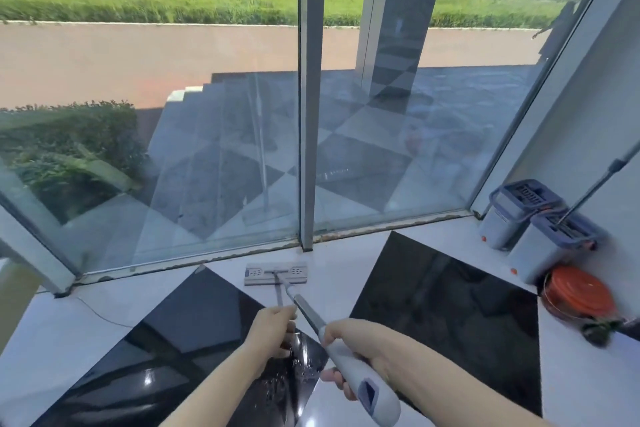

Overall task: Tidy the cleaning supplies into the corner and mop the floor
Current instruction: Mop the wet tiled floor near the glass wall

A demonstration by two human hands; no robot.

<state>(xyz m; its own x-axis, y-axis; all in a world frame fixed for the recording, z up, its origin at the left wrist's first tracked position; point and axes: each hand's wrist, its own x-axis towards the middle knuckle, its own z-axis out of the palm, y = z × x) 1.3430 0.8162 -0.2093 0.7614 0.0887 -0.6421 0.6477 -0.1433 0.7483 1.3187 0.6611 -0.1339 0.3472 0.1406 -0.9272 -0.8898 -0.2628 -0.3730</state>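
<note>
Straight ahead of both hands, the mop runs lengthwise away from the person, its flat head on the floor by the window; left hand grips nearer the head, right hand wraps the handle end.

A single wide-angle camera is riding on the person's head, looking forward and down toward the window wall and the floor at its foot. Both forearms are entering from the bottom edge, close to the lens, while the right-hand corner is sitting farther off. Straight lines are bowing near the edges.
</note>
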